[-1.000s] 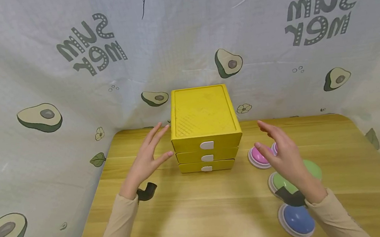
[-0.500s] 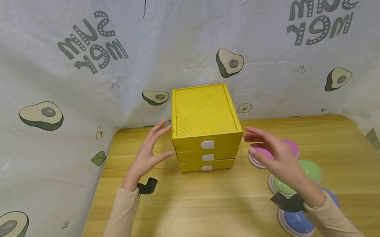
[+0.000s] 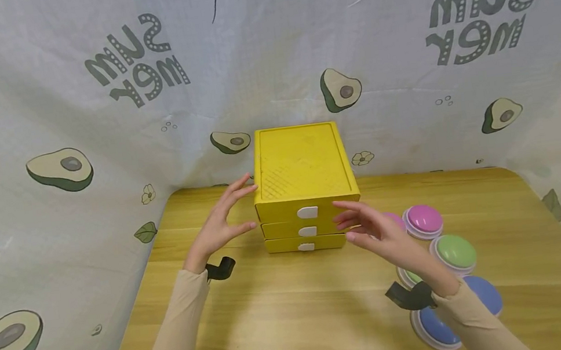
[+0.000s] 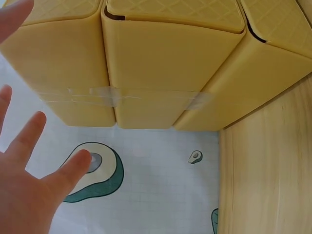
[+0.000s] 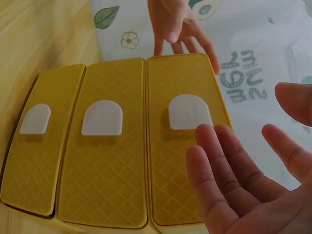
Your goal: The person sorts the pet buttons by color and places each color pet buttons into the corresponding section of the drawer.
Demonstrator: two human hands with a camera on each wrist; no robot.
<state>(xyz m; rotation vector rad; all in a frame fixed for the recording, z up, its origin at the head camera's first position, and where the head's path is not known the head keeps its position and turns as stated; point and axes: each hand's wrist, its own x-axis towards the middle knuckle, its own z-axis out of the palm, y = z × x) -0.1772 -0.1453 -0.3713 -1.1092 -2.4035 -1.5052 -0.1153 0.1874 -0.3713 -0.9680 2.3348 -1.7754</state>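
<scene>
Your left grip (image 3: 216, 232) holds nothing, its fingers spread just beside the left side of the yellow cabinet (image 3: 303, 172); whether a fingertip touches, you cannot tell. Your right grip (image 3: 380, 238), also holding nothing, has loosely bent fingers before the cabinet's front, near the top tab (image 3: 308, 212). The cabinet stands at the back of the desk (image 3: 297, 307), close to the printed cloth (image 3: 265, 54), with clear tape (image 4: 105, 95) across its left side. To your right sit pairs of pink buttons (image 3: 425, 218), green buttons (image 3: 456, 251) and blue buttons (image 3: 484, 293). Your right grip hides most of one pink, your wrist much of one green, and your sleeve (image 3: 474, 317) crosses the blue pair.
</scene>
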